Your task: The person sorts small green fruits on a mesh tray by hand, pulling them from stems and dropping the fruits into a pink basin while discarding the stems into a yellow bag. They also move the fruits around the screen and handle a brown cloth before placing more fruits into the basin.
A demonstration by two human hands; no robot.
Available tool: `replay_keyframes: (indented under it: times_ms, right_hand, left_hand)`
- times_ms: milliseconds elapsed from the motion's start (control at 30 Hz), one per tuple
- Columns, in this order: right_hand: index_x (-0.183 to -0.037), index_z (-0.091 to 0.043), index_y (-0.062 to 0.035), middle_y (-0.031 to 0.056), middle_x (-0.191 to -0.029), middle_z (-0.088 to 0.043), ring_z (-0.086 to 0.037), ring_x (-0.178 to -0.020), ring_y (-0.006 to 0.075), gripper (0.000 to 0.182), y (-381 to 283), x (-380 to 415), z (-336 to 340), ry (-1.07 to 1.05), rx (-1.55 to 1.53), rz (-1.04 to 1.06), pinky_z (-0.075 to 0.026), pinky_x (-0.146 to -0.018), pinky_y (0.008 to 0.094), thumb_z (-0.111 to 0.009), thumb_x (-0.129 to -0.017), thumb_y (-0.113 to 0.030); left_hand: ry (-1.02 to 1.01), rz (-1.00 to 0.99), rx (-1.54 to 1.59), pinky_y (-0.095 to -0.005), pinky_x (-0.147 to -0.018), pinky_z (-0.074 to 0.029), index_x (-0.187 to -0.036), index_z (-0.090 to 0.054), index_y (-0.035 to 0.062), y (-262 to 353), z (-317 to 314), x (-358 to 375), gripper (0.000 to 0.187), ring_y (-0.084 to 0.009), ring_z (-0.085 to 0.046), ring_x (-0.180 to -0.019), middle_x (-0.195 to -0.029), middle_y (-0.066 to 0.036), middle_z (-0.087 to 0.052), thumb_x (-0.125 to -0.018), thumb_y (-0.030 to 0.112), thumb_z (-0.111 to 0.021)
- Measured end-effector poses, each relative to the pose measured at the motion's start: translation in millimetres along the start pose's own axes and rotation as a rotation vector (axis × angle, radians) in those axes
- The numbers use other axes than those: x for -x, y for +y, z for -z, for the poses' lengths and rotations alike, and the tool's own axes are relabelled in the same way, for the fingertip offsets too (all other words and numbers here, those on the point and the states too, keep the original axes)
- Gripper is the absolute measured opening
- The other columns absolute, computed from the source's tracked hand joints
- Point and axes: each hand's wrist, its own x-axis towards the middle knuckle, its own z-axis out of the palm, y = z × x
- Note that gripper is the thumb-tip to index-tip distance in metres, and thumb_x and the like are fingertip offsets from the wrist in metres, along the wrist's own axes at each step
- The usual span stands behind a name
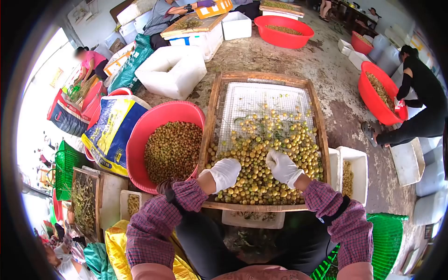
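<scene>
Both hands wear white gloves and rest on a heap of small yellow-green fruit (261, 154) in a wooden-framed mesh tray (211, 116). The left hand (225, 171) lies loosely curled, palm down, on the fruit; the right hand (283, 167) is spread open over it, gripping nothing. Just beside the tray's left edge, a red basin (154, 119) holds more of the same fruit, darker. White foam boxes (359, 163) sit at the tray's right
</scene>
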Motion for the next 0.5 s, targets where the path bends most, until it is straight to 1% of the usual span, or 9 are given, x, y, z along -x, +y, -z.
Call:
replay_keyframes:
  times_ms: [33, 133, 167, 267, 367, 433, 500]
  right_hand:
    - [-0.08, -0.05, -0.0016, 0.0142, -0.069, -0.054, -0.051, -0.063, 0.0205, 0.002, -0.2, 0.3, 0.9, 0.02, 0.0, 0.015, -0.043, -0.058, 0.0354, -0.051, -0.081, -0.002]
    - [-0.079, -0.052, -0.0015, 0.0125, -0.069, -0.056, -0.053, -0.063, 0.0194, 0.002, 0.7, -0.9, 2.1, 0.026, 0.042, 0.043, -0.045, -0.059, 0.0331, -0.054, -0.08, -0.003]
    - [-0.079, -0.053, -0.0013, 0.0117, -0.069, -0.056, -0.054, -0.063, 0.0191, 0.003, 0.9, -1.2, 1.2, 0.018, 0.044, 0.016, -0.045, -0.059, 0.0323, -0.055, -0.079, -0.003]
    - [-0.08, -0.055, -0.0012, 0.0098, -0.07, -0.058, -0.056, -0.064, 0.0182, 0.004, -2.6, -2.9, -1.9, -0.005, 0.031, -0.039, -0.046, -0.061, 0.0306, -0.057, -0.078, -0.005]
    - [-0.084, -0.058, -0.0016, 0.0093, -0.073, -0.06, -0.058, -0.067, 0.0174, 0.007, -5.2, -1.0, -2.5, -0.033, -0.015, -0.077, -0.048, -0.062, 0.0299, -0.057, -0.079, -0.006]
    - [-0.087, -0.06, -0.0022, 0.01, -0.077, -0.062, -0.059, -0.069, 0.0171, 0.01, -7.2, -1.4, -1.3, -0.067, -0.038, -0.135, -0.048, -0.064, 0.0298, -0.056, -0.079, -0.007]
    - [-0.091, -0.062, -0.0033, 0.0106, -0.081, -0.064, -0.06, -0.071, 0.0184, 0.013, -17.3, 0.2, 3.7, -0.165, -0.032, -0.201, -0.049, -0.066, 0.0306, -0.056, -0.081, -0.01]
  left_hand:
    - [0.002, 0.014, 0.007, -0.0405, -0.06, -0.052, -0.073, -0.065, 0.0001, -2.8, -2.9, -1.5, 0.007, -0.0343, -0.065, -0.068, -0.071, -0.019, -0.063, -0.072, 0.007, -0.062]
    - [0.162, -0.004, 0.264, -0.0372, -0.06, -0.051, -0.076, -0.067, 0.0048, -7.5, 4.8, 3.4, 0.007, -0.0298, -0.064, -0.065, -0.073, -0.012, -0.066, -0.074, 0.004, -0.06]
    - [0.132, 0.074, 0.361, -0.033, -0.06, -0.051, -0.076, -0.066, 0.0049, -7.0, 9.0, 5.8, 0.007, -0.0241, -0.065, -0.065, -0.072, -0.01, -0.066, -0.073, 0.001, -0.061]
    - [0.129, 0.092, 0.515, -0.0292, -0.062, -0.052, -0.081, -0.067, 0.0018, -5.5, 20.5, 10.7, 0.009, -0.0182, -0.066, -0.068, -0.075, -0.008, -0.067, -0.074, -0.002, -0.062]
    - [0.046, 0.223, 0.761, -0.0272, -0.064, -0.053, -0.087, -0.068, -0.0011, -5.2, 23.9, 12.1, 0.01, -0.016, -0.066, -0.073, -0.082, -0.009, -0.069, -0.079, -0.003, -0.063]
    - [0.019, 0.257, 0.815, -0.0278, -0.066, -0.055, -0.091, -0.067, -0.0029, -10.9, 16.4, 11.5, 0.011, -0.0167, -0.066, -0.078, -0.089, -0.01, -0.069, -0.083, -0.003, -0.06]
    - [0.004, 0.289, 0.891, -0.0286, -0.068, -0.056, -0.095, -0.066, -0.004, -14.0, 11.9, 12.1, 0.013, -0.0174, -0.065, -0.083, -0.095, -0.012, -0.068, -0.086, -0.002, -0.056]
